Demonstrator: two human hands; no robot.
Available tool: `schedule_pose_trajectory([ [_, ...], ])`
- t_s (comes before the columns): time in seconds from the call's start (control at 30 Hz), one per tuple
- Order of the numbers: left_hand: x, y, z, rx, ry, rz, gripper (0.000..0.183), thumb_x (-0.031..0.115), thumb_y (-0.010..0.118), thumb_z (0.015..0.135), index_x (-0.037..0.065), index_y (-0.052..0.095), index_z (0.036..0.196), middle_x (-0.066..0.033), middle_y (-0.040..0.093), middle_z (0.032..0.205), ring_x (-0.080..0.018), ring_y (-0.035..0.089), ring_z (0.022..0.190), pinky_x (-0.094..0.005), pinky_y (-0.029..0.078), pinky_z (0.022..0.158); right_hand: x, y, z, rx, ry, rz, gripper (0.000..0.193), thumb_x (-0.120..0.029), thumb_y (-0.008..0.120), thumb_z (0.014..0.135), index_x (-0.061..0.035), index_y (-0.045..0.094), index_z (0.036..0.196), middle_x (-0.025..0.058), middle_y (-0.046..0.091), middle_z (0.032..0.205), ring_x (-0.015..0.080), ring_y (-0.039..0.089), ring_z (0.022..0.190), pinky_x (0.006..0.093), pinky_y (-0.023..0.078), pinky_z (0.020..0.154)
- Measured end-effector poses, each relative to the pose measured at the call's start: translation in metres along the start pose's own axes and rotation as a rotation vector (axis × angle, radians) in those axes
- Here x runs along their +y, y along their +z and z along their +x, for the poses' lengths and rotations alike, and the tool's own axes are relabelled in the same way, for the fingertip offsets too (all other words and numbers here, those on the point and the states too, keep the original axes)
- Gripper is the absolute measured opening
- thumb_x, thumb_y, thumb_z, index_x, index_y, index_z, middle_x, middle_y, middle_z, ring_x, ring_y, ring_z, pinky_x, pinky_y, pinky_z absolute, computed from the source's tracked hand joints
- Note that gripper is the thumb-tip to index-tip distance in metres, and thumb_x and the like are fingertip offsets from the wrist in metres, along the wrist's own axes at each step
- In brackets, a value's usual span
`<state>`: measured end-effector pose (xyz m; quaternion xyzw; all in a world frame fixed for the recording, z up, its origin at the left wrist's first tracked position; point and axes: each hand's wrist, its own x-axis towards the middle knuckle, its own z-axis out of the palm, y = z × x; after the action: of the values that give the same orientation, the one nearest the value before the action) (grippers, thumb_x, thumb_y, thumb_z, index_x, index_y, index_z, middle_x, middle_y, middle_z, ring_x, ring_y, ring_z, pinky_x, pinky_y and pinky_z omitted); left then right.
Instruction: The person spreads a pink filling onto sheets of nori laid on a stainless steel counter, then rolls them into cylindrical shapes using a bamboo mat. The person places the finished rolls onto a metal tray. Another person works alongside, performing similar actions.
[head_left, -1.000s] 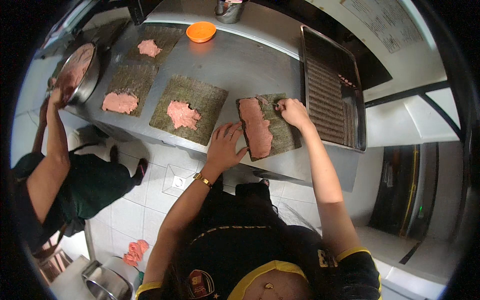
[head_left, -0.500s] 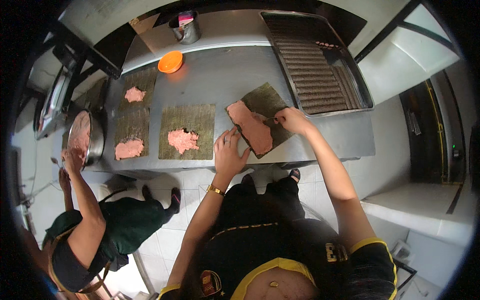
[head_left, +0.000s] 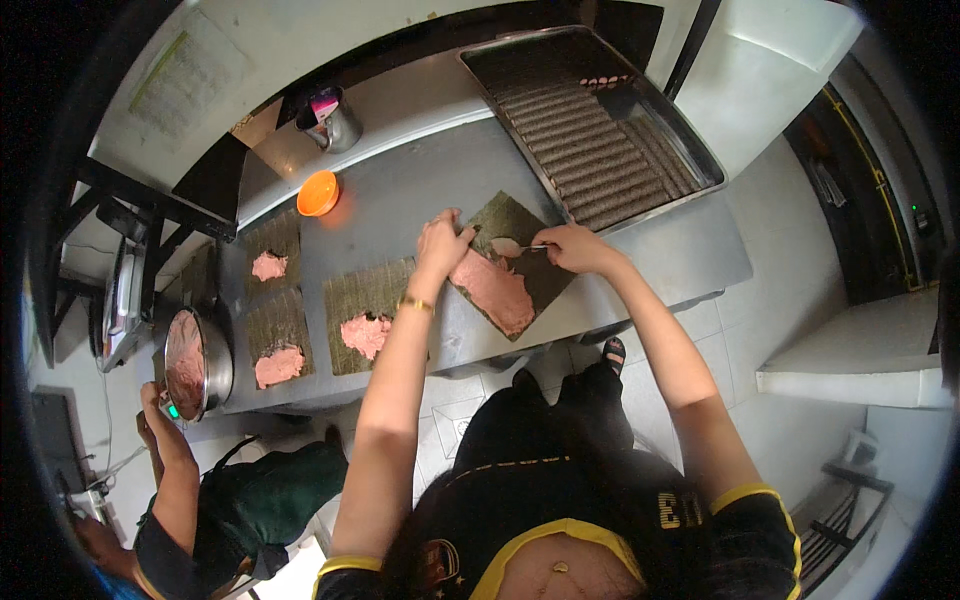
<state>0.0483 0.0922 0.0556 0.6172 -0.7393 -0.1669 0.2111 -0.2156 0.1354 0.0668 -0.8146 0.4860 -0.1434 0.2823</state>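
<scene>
In front of me a dark green seaweed sheet (head_left: 548, 281) lies turned like a diamond on the steel table. Pink paste (head_left: 495, 297) forms a thick band along its near left side. My right hand (head_left: 574, 248) grips a spoon (head_left: 512, 247) by its handle, the bowl carrying some paste low over the sheet. At the sheet's left edge rests my left hand (head_left: 441, 246), thumb and fingers apart. Left of it another seaweed sheet (head_left: 346, 290) bears a lump of paste (head_left: 365, 335), partly behind my left forearm.
Two more sheets with paste, one at the near left (head_left: 262, 328) and one behind it (head_left: 270, 232), lie further left. A metal bowl of paste (head_left: 219, 365) stands by a co-worker's hands (head_left: 152, 400). An orange bowl (head_left: 318, 193), metal pitcher (head_left: 343, 130) and tray of dark rolls (head_left: 690, 205) stand farther back.
My left hand has moved from the sheet's near left side up to its far left edge. The spoon has come farther up and left, with paste on it. The view has shifted.
</scene>
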Motion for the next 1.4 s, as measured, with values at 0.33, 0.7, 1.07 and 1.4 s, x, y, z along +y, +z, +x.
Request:
schedule_pose_trajectory([
  [0.33, -0.022, 0.034, 0.088, -0.433, -0.085, -0.165, 0.019, 0.012, 0.074, 0.074, 0.007, 0.073, 0.093, -0.0126, 0.072, 0.092, -0.0241, 0.069, 0.087, -0.0332, 0.052, 0.081, 0.004, 0.028, 0.054, 0.04, -0.034, -0.089, 0.029, -0.01, 0.054, 0.08, -0.0134, 0.068, 0.105, 0.0152, 0.068, 0.097, 0.0375, 0.063, 0.092, 0.0475, 0.049, 0.082],
  [0.7, -0.035, 0.054, 0.084, -0.371, -0.064, -0.18, 0.021, 0.002, 0.062, 0.075, 0.008, 0.073, 0.091, -0.0104, 0.073, 0.088, -0.0224, 0.07, 0.086, -0.0328, 0.052, 0.078, -0.001, 0.012, 0.027, -0.137, -0.011, -0.105, 0.036, -0.006, 0.054, 0.077, -0.0147, 0.072, 0.107, 0.0133, 0.069, 0.105, 0.0338, 0.063, 0.098, 0.0438, 0.049, 0.086],
  [1.07, -0.027, 0.046, 0.086, -0.39, -0.091, -0.127, 0.017, 0.008, 0.069, 0.076, 0.009, 0.073, 0.092, -0.0082, 0.073, 0.091, -0.0217, 0.07, 0.088, -0.033, 0.053, 0.08, -0.002, 0.007, -0.035, -0.191, 0.032, -0.104, 0.044, -0.005, 0.056, 0.074, -0.019, 0.071, 0.112, 0.0142, 0.069, 0.103, 0.0343, 0.063, 0.1, 0.0439, 0.049, 0.09],
  [1.4, -0.032, 0.047, 0.087, -0.404, -0.106, -0.12, 0.017, 0.011, 0.073, 0.076, 0.01, 0.073, 0.093, -0.0091, 0.073, 0.093, -0.0233, 0.069, 0.09, -0.0344, 0.052, 0.081, -0.022, -0.019, -0.084, -0.191, 0.155, -0.067, 0.044, 0.0, 0.053, 0.074, -0.019, 0.072, 0.11, 0.0154, 0.068, 0.103, 0.0353, 0.063, 0.096, 0.0436, 0.05, 0.086],
])
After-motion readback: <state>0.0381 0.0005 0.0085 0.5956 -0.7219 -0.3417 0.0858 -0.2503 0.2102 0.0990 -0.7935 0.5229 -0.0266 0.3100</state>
